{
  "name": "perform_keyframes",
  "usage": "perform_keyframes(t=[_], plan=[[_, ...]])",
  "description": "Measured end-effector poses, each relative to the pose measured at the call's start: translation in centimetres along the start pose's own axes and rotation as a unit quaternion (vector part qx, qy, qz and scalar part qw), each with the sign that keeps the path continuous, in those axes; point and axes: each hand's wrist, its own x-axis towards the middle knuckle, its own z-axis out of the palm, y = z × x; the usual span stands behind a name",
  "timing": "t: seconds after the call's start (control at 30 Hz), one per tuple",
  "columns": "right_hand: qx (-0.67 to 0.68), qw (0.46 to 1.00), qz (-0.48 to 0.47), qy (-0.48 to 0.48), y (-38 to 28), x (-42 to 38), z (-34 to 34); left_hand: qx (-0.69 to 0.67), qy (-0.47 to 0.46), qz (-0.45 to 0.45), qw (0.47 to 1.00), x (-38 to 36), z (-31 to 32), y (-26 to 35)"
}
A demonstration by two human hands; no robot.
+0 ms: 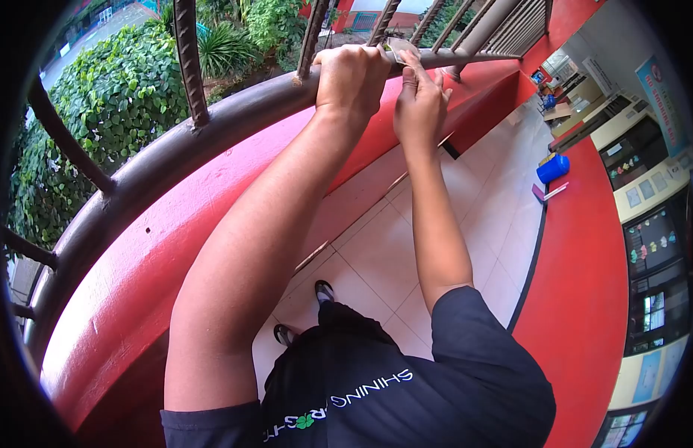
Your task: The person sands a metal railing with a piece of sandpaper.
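Observation:
My left hand (351,81) is closed around the dark metal pipe of the railing (249,112), with the knuckles up. Just right of it, my right hand (422,106) pinches a small pale sheet (401,51), perhaps paper or sandpaper, against the railing. The sheet is partly hidden by the fingers, so its exact kind does not show. Twisted metal bars (189,63) rise from the pipe near both hands.
A red wall (182,205) runs below the railing, with leafy bushes (122,89) beyond. Pale floor tiles (369,243) lie beneath me. To the right stand a blue bin (553,169), a dustpan (540,193) and a red-and-cream wall (578,284) with windows.

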Motion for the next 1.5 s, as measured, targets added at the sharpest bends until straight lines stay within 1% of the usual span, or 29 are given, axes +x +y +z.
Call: perform_keyframes(t=[0.03,0.13,0.17,0.23,0.27,0.3,0.33,0.37,0.43,0.47,0.5,0.57,0.6,0.63,0.73,0.83,0.9,0.97,1.0,1.03,1.1,1.17,1.2,1.23,1.3,1.37,1.4,1.43,1.5], plan=[[0.001,1.0,-0.002,0.01,-0.5,-0.6,0.1,-0.006,0.009,-0.001,1.0,0.1,0.1,0.0],[-0.023,1.0,0.018,0.012,-1.3,-1.3,-0.3,-0.001,-0.008,0.005,1.0,0.2,-0.4,-0.2],[-0.03,0.996,0.087,0.001,0.2,-0.8,0.2,0.003,-0.022,0.008,1.0,0.0,-0.6,-0.1],[-0.013,1.0,0.001,0.023,-0.3,-1.1,0.1,0.01,-0.017,0.003,1.0,0.3,-0.4,0.1],[-0.012,1.0,-0.001,0.023,-0.5,-0.5,0.2,0.017,-0.012,-0.006,1.0,0.5,-0.3,0.1],[-0.005,1.0,0.022,0.014,-0.7,-0.1,0.0,0.023,-0.011,-0.012,1.0,0.3,-0.3,0.2],[-0.001,0.999,0.049,0.004,-0.7,-0.3,-0.2,0.012,-0.013,-0.004,1.0,0.0,-0.3,0.2],[-0.002,0.999,0.052,0.003,-0.7,-0.9,-0.3,0.001,-0.012,0.005,1.0,-0.1,-0.3,0.0],[0.022,1.0,-0.002,-0.006,-1.5,-1.1,-0.1,0.006,0.001,0.002,1.0,0.2,-0.4,0.0],[0.038,0.999,-0.028,0.006,-2.1,-1.8,-0.2,0.012,-0.007,-0.005,1.0,0.3,-0.4,0.1],[0.039,0.999,-0.026,0.005,-1.2,-1.3,-0.2,0.018,-0.016,-0.01,1.0,0.1,-0.3,0.2],[0.028,0.992,0.116,-0.029,1.6,0.2,-0.3,0.009,-0.003,0.005,1.0,-0.1,-0.1,0.1],[0.021,0.996,0.083,-0.011,1.0,-0.1,-0.1,0.009,0.003,-0.002,1.0,0.0,-0.1,0.2],[0.014,1.0,-0.005,0.0,0.3,-1.0,-0.1,0.009,0.008,-0.008,1.0,0.2,0.0,0.2],[0.012,1.0,0.008,-0.013,0.5,-1.7,-0.3,0.012,-0.01,-0.003,1.0,-0.1,-0.1,0.2],[-0.008,1.0,-0.024,-0.003,0.7,-1.1,-0.3,0.02,-0.001,-0.004,1.0,0.3,-0.2,0.1],[-0.011,1.0,0.003,-0.023,0.7,-1.1,-0.9,0.021,0.007,-0.003,1.0,0.1,0.1,0.2],[-0.036,0.996,0.08,-0.033,3.4,0.1,-0.6,0.019,-0.001,-0.002,1.0,-0.2,-0.1,0.3],[-0.023,0.999,0.034,-0.01,2.8,-0.4,-0.3,0.02,-0.004,-0.006,1.0,0.1,-0.3,0.2],[-0.012,0.999,-0.031,-0.001,1.1,-1.2,-0.7,0.022,-0.002,-0.007,1.0,0.3,-0.3,0.2],[-0.006,0.999,-0.031,-0.022,0.3,-1.0,-1.4,0.028,-0.005,-0.009,1.0,0.2,-0.3,0.3],[-0.07,0.996,0.05,-0.032,3.8,0.5,-0.5,0.016,-0.009,0.002,1.0,-0.1,-0.2,0.3],[-0.027,0.999,0.039,-0.025,3.7,0.2,-0.3,0.019,-0.006,-0.002,1.0,-0.1,-0.2,0.3],[-0.036,0.999,-0.024,-0.015,1.9,-0.5,-0.7,0.023,-0.002,-0.008,1.0,0.1,0.0,0.3],[0.041,0.996,-0.076,-0.025,0.1,-1.7,-1.3,0.037,0.005,-0.016,0.999,0.4,0.4,0.3],[-0.006,1.0,0.009,-0.028,3.0,0.0,-0.9,0.016,0.003,-0.003,1.0,0.1,0.3,0.2],[-0.006,0.999,0.045,-0.019,3.7,0.4,-0.9,0.0,-0.005,-0.005,1.0,0.1,0.2,0.2],[-0.006,0.999,0.042,-0.018,2.6,-0.1,-1.3,0.0,-0.002,-0.006,1.0,0.2,0.5,0.4],[0.1,0.988,-0.115,-0.006,-0.4,-1.5,-1.3,0.029,0.024,-0.022,0.999,0.4,0.8,0.5]])
